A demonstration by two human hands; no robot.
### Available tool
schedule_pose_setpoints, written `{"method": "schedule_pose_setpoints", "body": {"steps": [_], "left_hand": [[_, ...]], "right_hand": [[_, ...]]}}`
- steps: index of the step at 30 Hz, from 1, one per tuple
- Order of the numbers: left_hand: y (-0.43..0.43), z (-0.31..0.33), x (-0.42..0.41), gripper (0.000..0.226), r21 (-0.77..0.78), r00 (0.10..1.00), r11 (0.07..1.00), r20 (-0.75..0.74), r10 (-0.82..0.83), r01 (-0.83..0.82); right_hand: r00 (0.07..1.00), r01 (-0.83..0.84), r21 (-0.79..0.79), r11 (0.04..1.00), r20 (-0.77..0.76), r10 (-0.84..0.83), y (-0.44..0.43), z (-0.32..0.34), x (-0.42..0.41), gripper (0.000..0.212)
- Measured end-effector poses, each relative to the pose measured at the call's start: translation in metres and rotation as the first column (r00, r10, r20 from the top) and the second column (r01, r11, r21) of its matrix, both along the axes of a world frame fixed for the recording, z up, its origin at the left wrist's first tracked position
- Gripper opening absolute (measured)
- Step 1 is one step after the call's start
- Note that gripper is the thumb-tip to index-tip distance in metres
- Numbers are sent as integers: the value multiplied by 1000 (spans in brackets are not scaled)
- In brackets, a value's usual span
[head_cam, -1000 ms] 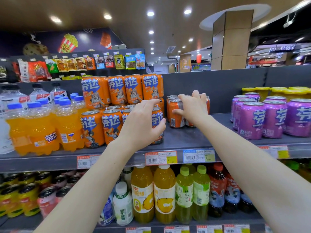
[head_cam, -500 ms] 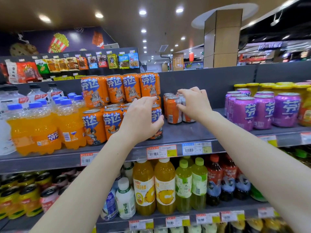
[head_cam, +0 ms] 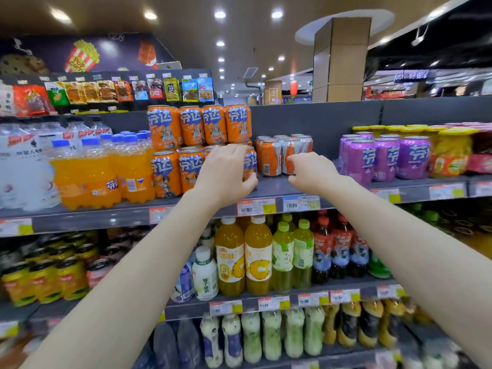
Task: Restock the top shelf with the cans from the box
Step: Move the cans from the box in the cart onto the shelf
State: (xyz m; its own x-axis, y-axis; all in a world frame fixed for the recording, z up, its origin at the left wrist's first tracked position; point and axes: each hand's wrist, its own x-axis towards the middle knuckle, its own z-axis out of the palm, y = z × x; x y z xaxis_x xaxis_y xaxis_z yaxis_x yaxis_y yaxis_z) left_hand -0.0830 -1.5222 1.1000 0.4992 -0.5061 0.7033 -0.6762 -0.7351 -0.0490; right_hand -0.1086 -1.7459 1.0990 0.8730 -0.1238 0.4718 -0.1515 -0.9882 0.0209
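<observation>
Vs. 0.5 s prior: my right grip [head_cam: 312,171] had come off the orange-silver can cluster [head_cam: 282,155] and sat nearer the shelf front, fingers loosely curled, holding nothing. My left grip [head_cam: 226,174] remained wrapped round one orange can [head_cam: 250,162]. That can was upright at the right end of the front orange can row [head_cam: 175,174], just beside the cluster, base hidden by my thumb. More of the lower shelving showed than before.

Top shelf [head_cam: 277,188]: dark grey, w/ price tags [head_cam: 255,207] along the front edge. Orange soda bottles [head_cam: 85,177] stood to the left, purple cans [head_cam: 386,158] to the right, juice bottles [head_cam: 257,258] one shelf below.

Room: store aisle, tan pillar [head_cam: 342,59], recessed ceiling lights [head_cam: 220,14].
</observation>
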Motion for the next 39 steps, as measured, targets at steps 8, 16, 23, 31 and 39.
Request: {"method": "schedule_pose_setpoints", "body": {"steps": [8,16,23,31,39], "left_hand": [[70,-54,-68,62,-19,980,992,-154,123,-128],[186,-164,-136,61,107,862,948,-395,319,-301],[315,-263,-173,58,278,612,837,-581,537,-471],[463,-361,-195,67,376,371,734,-679,633,-565],[609,-453,-165,62,453,310,757,-718,623,-471]], "right_hand": [[990,-138,3,990,-15,138,87,-57,-64,32],[925,-335,152,930,-134,356,213,-166,-94,25],[756,-478,265,838,-361,546,340,-272,-118,23],[594,-522,311,794,-536,600,486,-378,-123,25],[552,-420,335,843,-643,531,627,-473,-95,20]]}}
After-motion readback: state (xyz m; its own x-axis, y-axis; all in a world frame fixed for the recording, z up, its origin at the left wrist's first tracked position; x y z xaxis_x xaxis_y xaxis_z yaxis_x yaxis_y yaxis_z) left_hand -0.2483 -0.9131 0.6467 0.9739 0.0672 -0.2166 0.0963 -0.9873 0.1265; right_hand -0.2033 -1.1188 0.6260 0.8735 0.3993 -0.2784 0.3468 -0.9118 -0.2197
